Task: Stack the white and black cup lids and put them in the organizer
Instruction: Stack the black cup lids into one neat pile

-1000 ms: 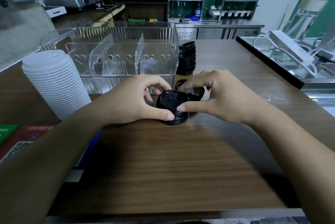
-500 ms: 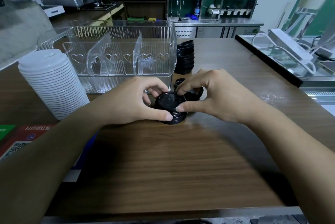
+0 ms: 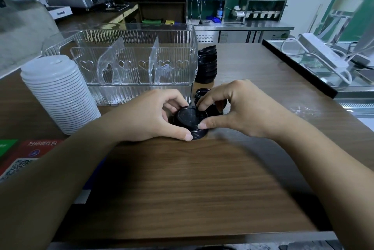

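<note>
Between both hands on the surface [image 3: 182, 179], left hand [image 3: 149, 117] and right hand [image 3: 242, 108] each grip the black lid stack [image 3: 189, 120].

Two hands were seen, a left hand [image 3: 149, 116] and a right hand [image 3: 240, 108]. One clear organizer [image 3: 131, 61] was counted, split by two dividers into three compartments. One tall white stack [image 3: 58, 94] of lids was counted, and two black stacks [image 3: 207, 65] [image 3: 190, 122]. Loose black lids [image 3: 202, 93] were seen behind the fingers; their number could not be told.
</note>
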Motion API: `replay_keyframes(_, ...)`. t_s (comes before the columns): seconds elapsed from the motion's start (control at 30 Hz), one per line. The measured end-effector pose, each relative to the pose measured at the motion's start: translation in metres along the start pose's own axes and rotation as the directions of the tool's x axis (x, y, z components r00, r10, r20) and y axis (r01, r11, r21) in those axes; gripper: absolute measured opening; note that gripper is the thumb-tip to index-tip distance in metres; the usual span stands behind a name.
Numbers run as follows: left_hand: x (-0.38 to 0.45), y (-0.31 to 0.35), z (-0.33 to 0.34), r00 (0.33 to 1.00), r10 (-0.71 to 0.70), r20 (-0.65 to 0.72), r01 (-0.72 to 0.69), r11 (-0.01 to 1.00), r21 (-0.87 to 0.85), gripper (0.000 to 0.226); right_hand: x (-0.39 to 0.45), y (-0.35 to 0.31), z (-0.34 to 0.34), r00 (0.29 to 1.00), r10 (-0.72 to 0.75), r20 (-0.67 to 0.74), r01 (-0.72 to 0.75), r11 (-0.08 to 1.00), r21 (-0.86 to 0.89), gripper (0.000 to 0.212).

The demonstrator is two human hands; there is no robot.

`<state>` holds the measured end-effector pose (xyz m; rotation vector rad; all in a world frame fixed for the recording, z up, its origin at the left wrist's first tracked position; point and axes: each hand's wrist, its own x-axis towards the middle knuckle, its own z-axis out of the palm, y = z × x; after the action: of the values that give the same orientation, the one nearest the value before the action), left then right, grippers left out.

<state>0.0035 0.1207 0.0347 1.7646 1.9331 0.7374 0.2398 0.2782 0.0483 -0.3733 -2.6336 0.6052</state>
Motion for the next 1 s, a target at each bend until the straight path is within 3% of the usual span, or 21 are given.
replay_keyframes(0.13,0.0,0.001,0.001,0.999,0.037,0.005,-0.037,0.999,0.01,0.084,0.001,0.005,-0.005,0.997,-0.002,-0.075,0.005,0.999,0.041,0.035)
replay_keyframes(0.27,-0.003,0.004,0.0,0.999,0.036,0.019,-0.037,0.997,0.063,0.084,0.003,0.013,-0.01,0.985,0.04,-0.167,-0.053,0.996,-0.072,0.028)
replay_keyframes(0.37,-0.005,0.006,0.002,0.999,0.049,0.009,-0.05,0.996,0.078,0.081,0.002,0.018,-0.006,0.992,0.057,-0.117,-0.073,0.988,-0.139,0.029)
replay_keyframes(0.47,-0.004,0.006,0.004,0.998,0.065,0.001,-0.064,0.993,0.104,0.074,0.003,0.02,-0.002,0.996,0.06,-0.065,-0.071,0.983,-0.17,0.017)
replay_keyframes(0.67,-0.003,0.009,0.004,0.997,0.072,-0.015,-0.07,0.994,0.088,0.066,0.003,0.018,0.002,0.995,0.07,-0.07,-0.083,0.974,-0.211,0.004)
replay_keyframes(1.0,-0.003,0.009,0.003,0.998,0.064,-0.02,-0.062,0.995,0.08,0.068,0.005,0.014,0.002,0.98,0.176,-0.096,-0.188,0.971,-0.144,0.019)
